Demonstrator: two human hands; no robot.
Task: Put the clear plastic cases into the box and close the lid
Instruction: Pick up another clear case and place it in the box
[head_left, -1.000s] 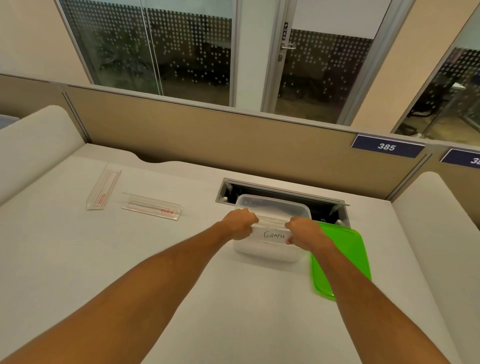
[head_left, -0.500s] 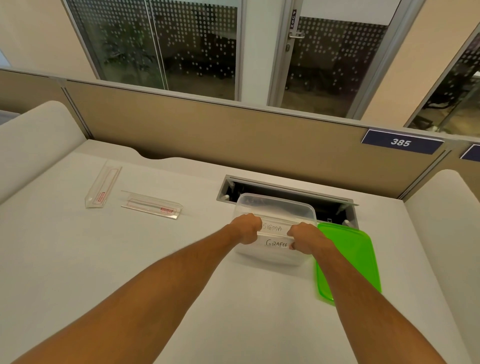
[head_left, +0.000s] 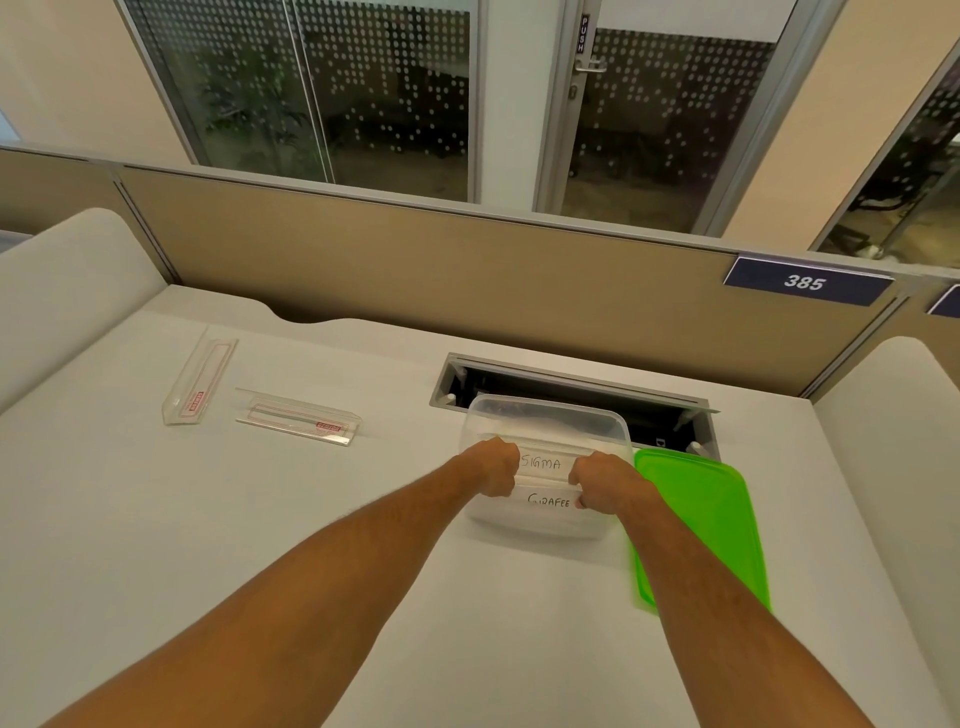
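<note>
White desk (head_left: 156, 519), both hands (head_left: 493, 467) at box (head_left: 545, 415) rim.

White desk (head_left: 156, 519): box (head_left: 545, 525), green lid (head_left: 701, 514), two cases (head_left: 298, 418).

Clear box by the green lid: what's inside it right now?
Inside the clear box, two cases with handwritten cards: SIGMA case behind GIRAFEE case. The left hand and right hand cover their ends, so grip and anything underneath can't be seen.
</note>
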